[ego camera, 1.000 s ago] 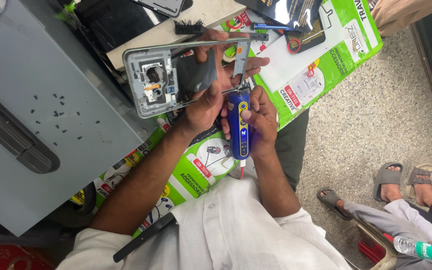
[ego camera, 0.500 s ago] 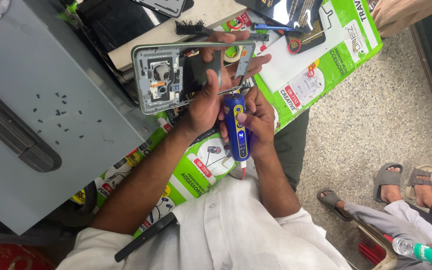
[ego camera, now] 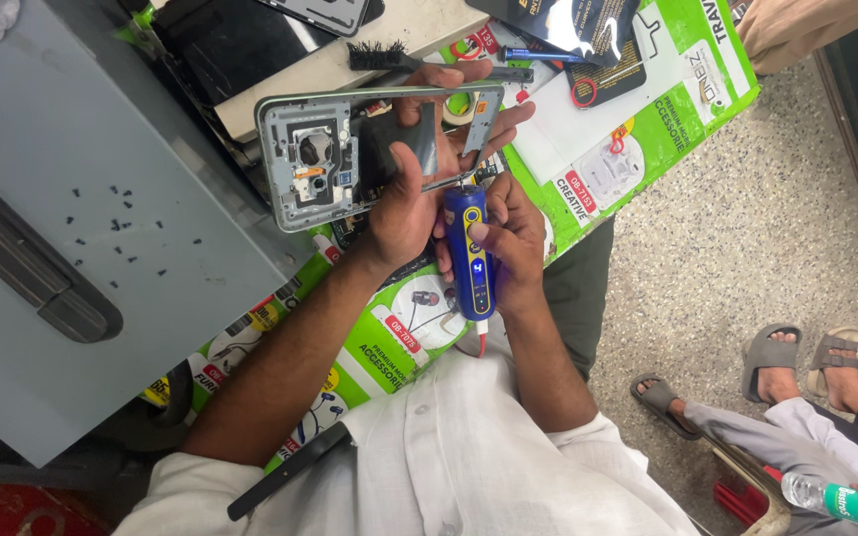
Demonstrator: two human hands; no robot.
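Note:
My left hand [ego camera: 404, 203] grips a grey phone frame [ego camera: 315, 164] with its back cover off. The camera cutouts and inner parts face me, and my fingers wrap round its open right end. My right hand [ego camera: 516, 238] holds a blue and yellow electric screwdriver [ego camera: 471, 253] upright. Its tip touches the frame's lower edge beside my left thumb. Both hands hover over green printed packaging sheets [ego camera: 389, 347] on the work surface.
Several tiny black screws [ego camera: 116, 226] lie on a grey metal case [ego camera: 101, 129] at left. A black brush [ego camera: 379, 55], a dark panel [ego camera: 220, 40] and a tape roll [ego camera: 464, 107] sit behind. At right are another person's sandalled feet [ego camera: 796, 362] and a water bottle [ego camera: 831, 496].
The phone frame has turned flatter in my left hand, so more of its long side shows. The screwdriver stays at the frame's lower edge, barely moved.

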